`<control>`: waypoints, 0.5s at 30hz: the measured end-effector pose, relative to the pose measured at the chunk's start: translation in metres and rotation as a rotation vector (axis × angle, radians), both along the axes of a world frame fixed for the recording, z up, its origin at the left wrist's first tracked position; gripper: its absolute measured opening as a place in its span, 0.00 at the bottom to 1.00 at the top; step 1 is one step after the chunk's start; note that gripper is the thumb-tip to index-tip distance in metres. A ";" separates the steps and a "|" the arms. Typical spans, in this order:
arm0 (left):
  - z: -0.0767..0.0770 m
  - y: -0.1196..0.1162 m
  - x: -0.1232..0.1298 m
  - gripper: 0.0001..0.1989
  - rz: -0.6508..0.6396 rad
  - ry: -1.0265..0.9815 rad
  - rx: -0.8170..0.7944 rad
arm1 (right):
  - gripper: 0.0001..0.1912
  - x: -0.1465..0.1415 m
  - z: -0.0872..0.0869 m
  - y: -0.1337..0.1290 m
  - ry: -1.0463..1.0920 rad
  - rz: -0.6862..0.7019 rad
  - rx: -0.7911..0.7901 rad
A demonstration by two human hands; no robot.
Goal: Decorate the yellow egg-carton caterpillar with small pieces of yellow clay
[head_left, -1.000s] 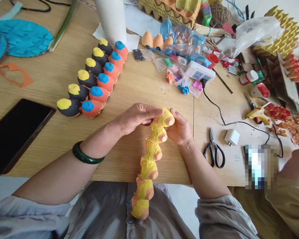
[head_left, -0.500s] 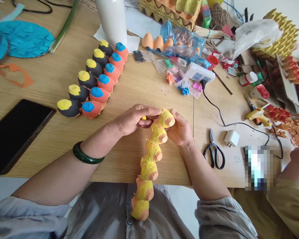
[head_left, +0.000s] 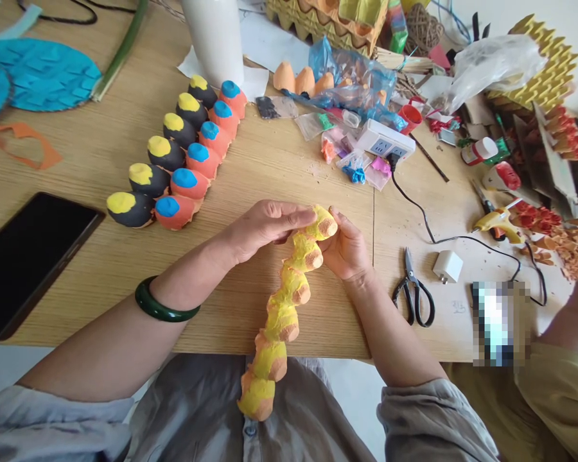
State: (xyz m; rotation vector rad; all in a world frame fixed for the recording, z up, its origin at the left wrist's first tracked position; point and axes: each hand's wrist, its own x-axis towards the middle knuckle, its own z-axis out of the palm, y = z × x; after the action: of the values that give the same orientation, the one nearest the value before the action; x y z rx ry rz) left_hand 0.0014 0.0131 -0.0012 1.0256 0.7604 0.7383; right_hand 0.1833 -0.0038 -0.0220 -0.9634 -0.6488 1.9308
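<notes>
A strip of egg-carton cups (head_left: 289, 287), mostly covered in yellow with bare orange tips, slants from my shirt front up to my hands. Its top cup is between them. My left hand (head_left: 264, 228) is closed on that end, thumb lying on the yellow surface; its curled fingers are partly hidden. From the other side my right hand (head_left: 347, 249) grips the same cup, with its thumb at the edge. To the left stand joined egg-carton cups in two rows, black cups with yellow tops (head_left: 166, 154) and orange-red cups with blue tops (head_left: 197, 160).
A black phone (head_left: 33, 256) lies at left. Scissors (head_left: 413, 292), a white charger (head_left: 447, 266), a power strip (head_left: 385, 139) and a yellow glue gun (head_left: 496, 221) are on the right. Egg trays (head_left: 327, 22) and a white cylinder (head_left: 214, 42) stand behind. Another person's arm (head_left: 571, 314) is at far right.
The strip's lower end has swung left across my shirt. My left thumb has slid further onto the top cup, and the bit of yellow under my left hand is now hidden.
</notes>
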 end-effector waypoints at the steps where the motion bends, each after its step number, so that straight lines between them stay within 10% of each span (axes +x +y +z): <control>1: -0.001 0.000 0.000 0.20 0.006 0.016 0.008 | 0.18 0.000 0.000 0.000 -0.002 0.003 -0.008; 15: -0.007 0.004 -0.008 0.16 -0.059 0.036 0.038 | 0.19 -0.001 0.004 -0.002 0.004 0.020 -0.041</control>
State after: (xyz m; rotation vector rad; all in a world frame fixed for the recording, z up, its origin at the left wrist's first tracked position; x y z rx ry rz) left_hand -0.0062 0.0172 -0.0085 1.0931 0.7465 0.6875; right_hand 0.1825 -0.0060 -0.0176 -0.9810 -0.6209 1.9697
